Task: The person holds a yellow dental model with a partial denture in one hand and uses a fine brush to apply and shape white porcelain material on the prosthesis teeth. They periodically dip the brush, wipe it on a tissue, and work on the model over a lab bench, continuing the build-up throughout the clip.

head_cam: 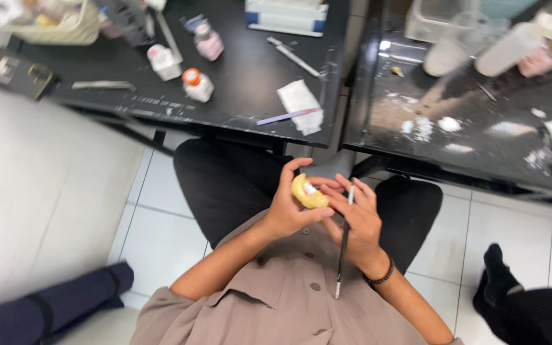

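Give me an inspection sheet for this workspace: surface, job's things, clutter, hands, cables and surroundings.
Surface: black table, smeared with white powder at right.
Job's things: yellow dental model in left hand; thin dark brush in right hand.
Clutter: small bottles, white packet, purple stick, metal spatula, basket.
Hands: both closed on their things, over the lap.
Cables: nothing seen.
Surroundings: white tiled floor; another person's dark socked foot at right.

Both forearms bare and bent inward over the lap, left hand (pixel 287 207) cupped with fingers curled and thumb raised, right hand (pixel 359 223) pressed against it, fingers pinched, a dark band worn at the right wrist
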A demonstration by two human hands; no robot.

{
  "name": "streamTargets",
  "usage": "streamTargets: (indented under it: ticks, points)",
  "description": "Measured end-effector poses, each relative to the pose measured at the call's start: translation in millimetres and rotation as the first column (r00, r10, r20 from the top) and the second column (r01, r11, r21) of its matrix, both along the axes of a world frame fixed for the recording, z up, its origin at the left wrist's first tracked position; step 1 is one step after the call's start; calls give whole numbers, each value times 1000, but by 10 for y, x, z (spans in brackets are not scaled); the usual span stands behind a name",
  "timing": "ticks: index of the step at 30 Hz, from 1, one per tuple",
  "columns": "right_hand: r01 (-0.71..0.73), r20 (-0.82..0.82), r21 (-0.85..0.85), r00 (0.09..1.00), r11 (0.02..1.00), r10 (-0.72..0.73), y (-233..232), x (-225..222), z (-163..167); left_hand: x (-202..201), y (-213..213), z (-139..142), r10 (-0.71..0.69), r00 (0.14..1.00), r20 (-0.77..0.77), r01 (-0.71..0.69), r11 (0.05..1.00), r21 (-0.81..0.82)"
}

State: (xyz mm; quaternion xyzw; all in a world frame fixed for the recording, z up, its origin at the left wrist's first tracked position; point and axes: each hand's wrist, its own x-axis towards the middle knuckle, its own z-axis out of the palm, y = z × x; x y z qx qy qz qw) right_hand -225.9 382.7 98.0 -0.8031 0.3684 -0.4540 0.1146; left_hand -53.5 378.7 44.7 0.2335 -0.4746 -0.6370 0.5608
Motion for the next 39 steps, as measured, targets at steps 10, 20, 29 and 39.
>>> streamTargets:
  ticks: [10, 20, 29, 39]
  points:
    - [-31, -21, -9, 999, 999, 30, -664, 604, 106, 1020, -162, -19, 199, 975, 99, -198, 980, -20]
    - [89, 74, -62, 994, 994, -84, -1503, 226, -232, 2021, -327, -861, 375, -265, 888, -231, 870, -436]
    - [274, 356, 149, 882, 950, -310, -1429, -310, -555, 1134, -703, -1237, -78, -127, 989, 250, 962, 108]
    - [371, 313, 139, 863, 918, -396, -1053, -868, -800, 336, -1075, -1565, -681, -76, 728, 335, 671, 662]
